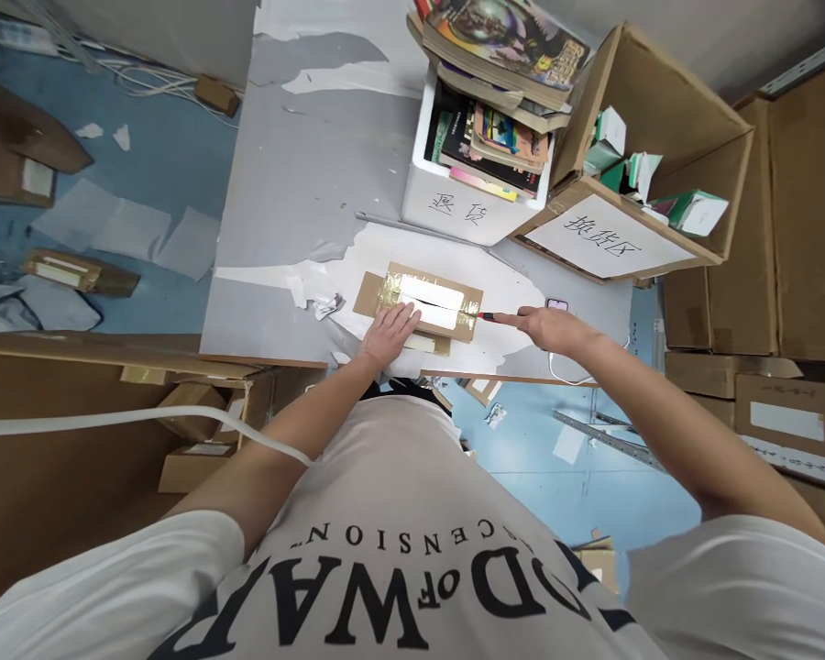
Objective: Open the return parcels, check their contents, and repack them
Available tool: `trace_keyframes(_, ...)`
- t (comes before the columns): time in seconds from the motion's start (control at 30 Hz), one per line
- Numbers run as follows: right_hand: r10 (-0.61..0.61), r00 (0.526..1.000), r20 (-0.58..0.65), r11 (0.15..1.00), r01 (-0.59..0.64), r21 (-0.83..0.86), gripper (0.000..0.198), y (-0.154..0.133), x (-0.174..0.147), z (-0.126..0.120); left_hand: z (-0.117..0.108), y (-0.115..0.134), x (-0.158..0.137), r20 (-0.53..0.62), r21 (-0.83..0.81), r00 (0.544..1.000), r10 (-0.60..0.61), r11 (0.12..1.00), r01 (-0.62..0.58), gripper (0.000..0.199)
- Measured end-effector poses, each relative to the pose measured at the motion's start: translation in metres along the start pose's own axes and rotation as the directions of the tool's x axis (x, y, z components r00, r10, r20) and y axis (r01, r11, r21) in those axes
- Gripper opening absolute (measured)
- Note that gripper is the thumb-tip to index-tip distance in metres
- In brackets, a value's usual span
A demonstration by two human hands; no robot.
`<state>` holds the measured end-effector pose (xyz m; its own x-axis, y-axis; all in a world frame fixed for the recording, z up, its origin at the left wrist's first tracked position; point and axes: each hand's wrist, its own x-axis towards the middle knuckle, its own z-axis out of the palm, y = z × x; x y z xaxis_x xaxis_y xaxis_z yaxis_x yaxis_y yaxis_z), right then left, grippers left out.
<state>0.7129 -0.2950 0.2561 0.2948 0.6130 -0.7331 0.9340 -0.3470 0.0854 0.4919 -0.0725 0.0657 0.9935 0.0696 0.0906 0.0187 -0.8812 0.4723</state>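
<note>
A small flat cardboard box (pixel 468 332) with a white label and shiny tape lies slightly tilted on the table, with another flat cardboard piece (pixel 367 293) partly under it. A dark slit runs along its label. My left hand (pixel 390 332) rests on the box's near left side, fingers stretched out flat. In my right hand (pixel 546 327) is a red and black utility knife (pixel 489 316), my index finger extended along its handle. The knife's tip meets the taped right end of the box; its blade is too small to make out.
Behind the box stand a white foam bin (pixel 464 203) stacked with books and a large open carton (pixel 687 255) holding green-and-white boxes. A phone (pixel 556 303) lies beyond my right hand. Torn white paper (pixel 378 246) covers part of the grey table (pixel 302 147). Cartons flank both sides.
</note>
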Motion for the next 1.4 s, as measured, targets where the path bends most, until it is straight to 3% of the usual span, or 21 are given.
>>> trace_keyframes(0.2, 0.049, 0.992, -0.112, 0.999, -0.047, 0.020, 0.081, -0.014, -0.022, 0.012, -0.002, -0.002, -0.001, 0.006, 0.018, 1.000, 0.007, 1.000, -0.007, 0.055)
trace_keyframes(0.33, 0.173, 0.963, -0.207, 0.983, -0.155, 0.096, 0.074, 0.007, -0.068, 0.037, -0.005, -0.002, 0.000, 0.032, 0.039, 0.999, 0.014, 0.999, -0.016, 0.057)
trace_keyframes(0.4, 0.288, 0.918, -0.274, 0.951, -0.240, 0.196, 0.065, 0.020, -0.086, 0.061, -0.006, 0.000, 0.001, 0.040, 0.053, 0.999, 0.004, 0.999, -0.006, 0.059)
trace_keyframes(0.47, 0.450, 0.830, -0.330, 0.878, -0.343, 0.333, 0.059, 0.023, -0.087, 0.091, -0.007, 0.003, 0.002, 0.047, 0.068, 0.999, -0.001, 0.998, -0.002, 0.062)
trace_keyframes(0.57, 0.694, 0.667, -0.272, 0.695, -0.523, 0.493, 0.058, 0.001, -0.052, 0.140, -0.013, 0.007, 0.002, 0.062, 0.102, 0.998, 0.010, 0.995, -0.017, 0.065)
trace_keyframes(0.63, 0.770, 0.605, -0.200, 0.588, -0.552, 0.592, 0.059, -0.023, -0.015, 0.168, -0.020, 0.009, 0.002, 0.085, 0.126, 0.996, 0.030, 0.991, -0.041, 0.067)
trace_keyframes(0.7, 0.800, 0.581, -0.151, 0.509, -0.523, 0.684, 0.062, -0.047, 0.022, 0.189, -0.030, 0.010, 0.000, 0.115, 0.139, 0.992, 0.056, 0.988, -0.072, 0.069)
trace_keyframes(0.83, 0.810, 0.582, -0.066, 0.406, -0.477, 0.779, 0.066, -0.078, 0.068, 0.212, -0.047, 0.006, -0.003, 0.133, 0.118, 0.987, 0.095, 0.987, -0.111, 0.066)
trace_keyframes(0.93, 0.811, 0.586, -0.006, 0.378, -0.516, 0.769, 0.065, -0.089, 0.080, 0.219, -0.055, 0.000, -0.005, 0.115, 0.119, 0.989, 0.092, 0.987, -0.105, 0.059)
trace_keyframes(1.07, 0.790, 0.613, -0.001, 0.410, -0.527, 0.744, 0.063, -0.098, 0.081, 0.219, -0.061, -0.006, -0.012, 0.099, 0.169, 0.993, 0.062, 0.982, -0.078, 0.058)
trace_keyframes(1.2, 0.838, 0.540, -0.073, 0.374, -0.472, 0.798, 0.063, -0.103, 0.079, 0.202, -0.070, -0.027, -0.034, 0.047, 0.180, 0.999, 0.023, 0.983, -0.031, 0.059)
trace_keyframes(1.3, 0.835, 0.510, -0.207, 0.398, -0.302, 0.866, 0.066, -0.106, 0.080, 0.180, -0.077, -0.063, -0.045, -0.029, 0.189, 0.979, -0.204, 0.960, 0.205, 0.072)
trace_keyframes(1.4, 0.806, 0.509, -0.304, 0.436, -0.161, 0.886, 0.066, -0.112, 0.084, 0.156, -0.079, -0.106, -0.037, 0.025, 0.187, 0.867, -0.498, 0.854, 0.485, 0.100)
